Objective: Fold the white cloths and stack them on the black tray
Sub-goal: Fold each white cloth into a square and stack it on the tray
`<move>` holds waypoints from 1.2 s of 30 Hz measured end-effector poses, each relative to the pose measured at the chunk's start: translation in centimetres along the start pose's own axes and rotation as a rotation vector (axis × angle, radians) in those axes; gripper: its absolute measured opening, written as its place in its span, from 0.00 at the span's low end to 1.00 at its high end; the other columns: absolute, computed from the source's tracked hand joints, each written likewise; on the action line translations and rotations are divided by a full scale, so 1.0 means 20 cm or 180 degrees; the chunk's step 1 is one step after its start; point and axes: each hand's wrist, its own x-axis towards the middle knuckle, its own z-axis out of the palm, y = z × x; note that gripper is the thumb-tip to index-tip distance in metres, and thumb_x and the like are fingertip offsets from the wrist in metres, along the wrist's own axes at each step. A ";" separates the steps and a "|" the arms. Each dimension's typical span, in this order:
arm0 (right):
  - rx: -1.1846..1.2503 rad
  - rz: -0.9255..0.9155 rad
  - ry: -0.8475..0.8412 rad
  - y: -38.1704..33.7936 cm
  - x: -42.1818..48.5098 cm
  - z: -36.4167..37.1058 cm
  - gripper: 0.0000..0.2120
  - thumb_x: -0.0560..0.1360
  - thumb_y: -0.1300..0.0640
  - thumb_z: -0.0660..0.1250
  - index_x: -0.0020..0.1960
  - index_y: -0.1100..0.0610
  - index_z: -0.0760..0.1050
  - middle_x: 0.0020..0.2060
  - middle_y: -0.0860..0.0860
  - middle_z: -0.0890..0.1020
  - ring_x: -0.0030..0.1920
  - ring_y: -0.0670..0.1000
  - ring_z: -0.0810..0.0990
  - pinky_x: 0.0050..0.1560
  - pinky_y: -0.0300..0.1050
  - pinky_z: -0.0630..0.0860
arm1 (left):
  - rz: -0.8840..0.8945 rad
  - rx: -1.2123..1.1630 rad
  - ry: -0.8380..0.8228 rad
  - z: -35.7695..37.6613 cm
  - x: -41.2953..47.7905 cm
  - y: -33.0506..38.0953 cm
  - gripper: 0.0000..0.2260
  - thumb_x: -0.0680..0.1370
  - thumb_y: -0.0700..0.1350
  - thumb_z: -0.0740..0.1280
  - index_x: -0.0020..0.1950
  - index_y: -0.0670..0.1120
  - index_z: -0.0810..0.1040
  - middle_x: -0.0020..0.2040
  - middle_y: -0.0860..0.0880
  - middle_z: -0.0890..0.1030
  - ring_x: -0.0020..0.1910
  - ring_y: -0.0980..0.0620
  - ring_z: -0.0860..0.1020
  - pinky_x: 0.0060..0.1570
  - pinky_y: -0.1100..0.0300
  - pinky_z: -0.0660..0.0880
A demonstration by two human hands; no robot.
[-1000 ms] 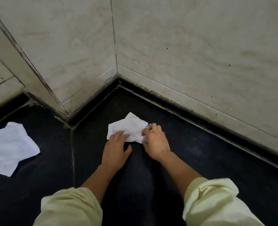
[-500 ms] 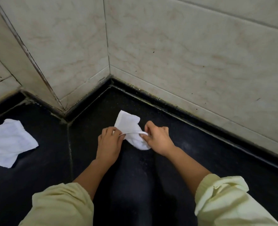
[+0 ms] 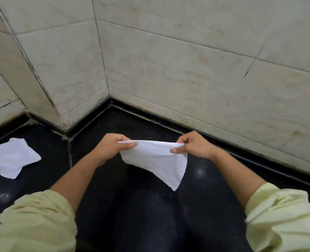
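Note:
A white cloth (image 3: pixel 156 160) hangs in the air above the black counter, stretched between both hands along its top edge. My left hand (image 3: pixel 112 145) pinches the cloth's left corner and my right hand (image 3: pixel 194 145) pinches its right corner. The lower part of the cloth droops to a point toward the right. A second white cloth (image 3: pixel 10 158) lies crumpled on the black surface at the far left. No black tray is in view.
The glossy black counter (image 3: pixel 150 215) runs into a corner of pale marbled wall tiles (image 3: pixel 187 73). A tiled pillar edge (image 3: pixel 47 99) juts out at the left. A seam in the counter (image 3: pixel 69 151) runs between the two cloths.
Both hands have lifted the cloth off the counter and pulled apart, spreading it out between them. The cloth at the left has not moved.

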 end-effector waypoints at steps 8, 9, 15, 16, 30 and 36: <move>0.0922 0.0116 0.0392 0.15 -0.16 -0.17 0.12 0.69 0.59 0.77 0.46 0.67 0.82 0.29 0.49 0.80 0.34 0.47 0.79 0.44 0.41 0.76 | 0.0304 -0.0150 0.0049 0.11 -0.06 0.12 0.06 0.76 0.40 0.70 0.47 0.48 0.85 0.45 0.49 0.86 0.47 0.52 0.83 0.51 0.56 0.78; 0.1044 0.0103 0.0406 0.16 -0.18 -0.18 0.11 0.70 0.61 0.76 0.47 0.67 0.82 0.27 0.46 0.80 0.33 0.45 0.79 0.43 0.38 0.77 | 0.0294 -0.0236 0.0016 0.12 -0.07 0.13 0.06 0.77 0.40 0.69 0.49 0.48 0.85 0.46 0.48 0.86 0.48 0.52 0.83 0.52 0.56 0.79; 0.1400 0.0103 0.0358 0.24 -0.29 -0.23 0.08 0.71 0.60 0.74 0.48 0.63 0.83 0.45 0.50 0.86 0.49 0.48 0.83 0.58 0.47 0.77 | 0.0231 -0.0493 -0.0140 0.15 -0.14 0.13 0.08 0.74 0.40 0.71 0.53 0.44 0.85 0.50 0.47 0.85 0.52 0.51 0.82 0.53 0.61 0.78; 0.1446 0.0146 0.0318 0.26 -0.31 -0.23 0.07 0.71 0.60 0.74 0.48 0.62 0.83 0.46 0.51 0.85 0.49 0.48 0.82 0.58 0.48 0.76 | 0.0222 -0.0504 -0.0177 0.16 -0.17 0.13 0.08 0.74 0.39 0.71 0.53 0.44 0.85 0.49 0.47 0.86 0.51 0.52 0.83 0.51 0.63 0.78; 0.1358 0.1108 -0.1054 0.72 -0.65 0.07 0.05 0.70 0.63 0.75 0.45 0.57 0.84 0.44 0.52 0.86 0.47 0.48 0.83 0.54 0.43 0.79 | -0.1289 -0.0214 -0.1123 0.39 -0.63 -0.32 0.11 0.72 0.43 0.73 0.54 0.44 0.85 0.54 0.46 0.84 0.57 0.49 0.81 0.59 0.55 0.77; 0.1050 0.1382 -0.1278 0.86 -0.74 0.22 0.08 0.71 0.58 0.75 0.50 0.56 0.85 0.48 0.51 0.86 0.51 0.49 0.84 0.51 0.42 0.78 | -0.1725 -0.0167 -0.0996 0.54 -0.78 -0.47 0.09 0.74 0.41 0.72 0.54 0.44 0.84 0.54 0.46 0.83 0.53 0.51 0.80 0.52 0.62 0.79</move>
